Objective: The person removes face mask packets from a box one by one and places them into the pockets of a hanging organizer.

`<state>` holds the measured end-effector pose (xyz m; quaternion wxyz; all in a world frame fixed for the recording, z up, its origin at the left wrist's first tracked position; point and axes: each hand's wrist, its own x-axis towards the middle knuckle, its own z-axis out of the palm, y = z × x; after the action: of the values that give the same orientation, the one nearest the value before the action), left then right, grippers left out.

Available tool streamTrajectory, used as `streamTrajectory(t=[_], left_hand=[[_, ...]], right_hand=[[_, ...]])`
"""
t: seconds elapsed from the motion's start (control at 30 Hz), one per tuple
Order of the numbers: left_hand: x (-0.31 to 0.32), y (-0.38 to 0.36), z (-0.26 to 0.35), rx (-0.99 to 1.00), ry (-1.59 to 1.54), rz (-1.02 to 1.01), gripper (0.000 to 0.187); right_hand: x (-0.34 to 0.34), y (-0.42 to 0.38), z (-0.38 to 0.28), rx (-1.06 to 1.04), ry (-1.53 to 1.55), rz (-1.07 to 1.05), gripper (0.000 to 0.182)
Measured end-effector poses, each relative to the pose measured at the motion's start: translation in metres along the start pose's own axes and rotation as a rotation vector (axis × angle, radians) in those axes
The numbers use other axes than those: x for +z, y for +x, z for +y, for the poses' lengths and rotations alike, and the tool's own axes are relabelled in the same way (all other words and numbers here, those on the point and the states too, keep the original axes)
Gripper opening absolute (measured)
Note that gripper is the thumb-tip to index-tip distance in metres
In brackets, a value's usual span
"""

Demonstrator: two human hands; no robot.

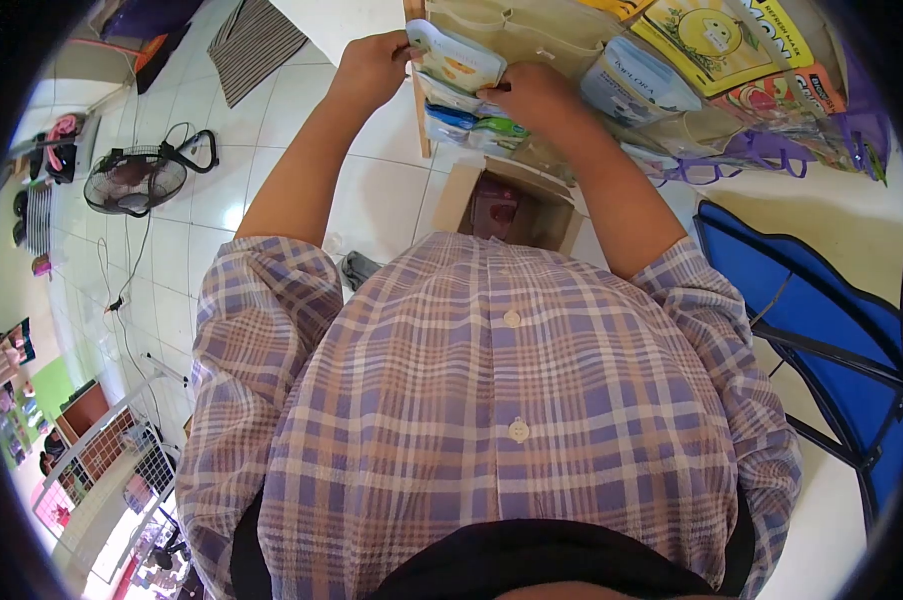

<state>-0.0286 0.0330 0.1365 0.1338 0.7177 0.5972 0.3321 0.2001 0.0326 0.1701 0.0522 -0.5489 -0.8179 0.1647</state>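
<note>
At the top centre a pale packet with orange pictures [457,58] stands at the left end of a beige hanging organizer [552,38] with pockets. My left hand [375,68] pinches the packet's left edge. On its lower right edge, the fingers of my right hand [534,95] are closed. Blue and green packets [477,125] sit just below it. To the right of my right hand, a light blue packet [637,82], a yellow mask packet [722,40] and a red packet [782,95] fill other pockets.
An open cardboard box [457,195] with a dark red box inside is on the tiled floor below the organizer. A black fan [137,180] with its cord lies left. Blue folded panels [812,290] stand right. A white wire rack [107,450] is lower left.
</note>
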Motion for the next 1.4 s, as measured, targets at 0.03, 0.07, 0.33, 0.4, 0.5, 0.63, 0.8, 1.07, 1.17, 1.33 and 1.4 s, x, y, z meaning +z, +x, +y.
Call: streamTrajectory(t=[0.03, 0.07, 0.33, 0.4, 0.5, 0.63, 0.8, 1.07, 1.17, 1.33, 1.4], left_hand=[[-0.001, 0.002, 0.003, 0.005, 0.0, 0.001, 0.017], [-0.003, 0.004, 0.005, -0.029, 0.04, -0.022, 0.016], [0.004, -0.001, -0.003, 0.09, 0.035, 0.03, 0.015], [0.006, -0.001, 0.0, 0.0, 0.079, -0.015, 0.016], [-0.002, -0.002, 0.005, 0.04, -0.1, 0.026, 0.016], [-0.016, -0.002, 0.008, 0.119, -0.19, 0.126, 0.019], [-0.022, -0.005, 0.014, 0.078, -0.064, 0.0, 0.016], [-0.013, -0.005, 0.022, 0.352, 0.045, 0.124, 0.015], [-0.012, -0.004, 0.027, 0.515, 0.082, 0.152, 0.012], [0.003, 0.001, 0.023, 0.542, 0.181, 0.058, 0.019], [0.004, 0.003, 0.021, 0.497, 0.196, 0.063, 0.021]], right_hand=[[-0.004, 0.002, -0.001, 0.013, -0.014, -0.053, 0.037], [-0.007, 0.003, -0.002, 0.026, -0.028, -0.105, 0.036], [0.003, 0.001, 0.002, 0.087, -0.011, -0.036, 0.039], [0.0, 0.002, 0.002, 0.116, -0.077, -0.055, 0.039], [-0.004, -0.004, 0.006, 0.004, -0.027, 0.028, 0.038], [0.002, -0.015, 0.004, -0.181, 0.281, 0.412, 0.033], [0.005, -0.012, 0.002, -0.233, 0.149, 0.455, 0.03], [0.002, -0.013, -0.004, -0.008, -0.022, 0.225, 0.027], [0.006, -0.009, -0.003, -0.029, -0.024, 0.265, 0.026], [0.01, -0.007, 0.001, -0.047, -0.031, 0.312, 0.025], [0.008, -0.015, -0.003, -0.063, -0.062, 0.353, 0.024]])
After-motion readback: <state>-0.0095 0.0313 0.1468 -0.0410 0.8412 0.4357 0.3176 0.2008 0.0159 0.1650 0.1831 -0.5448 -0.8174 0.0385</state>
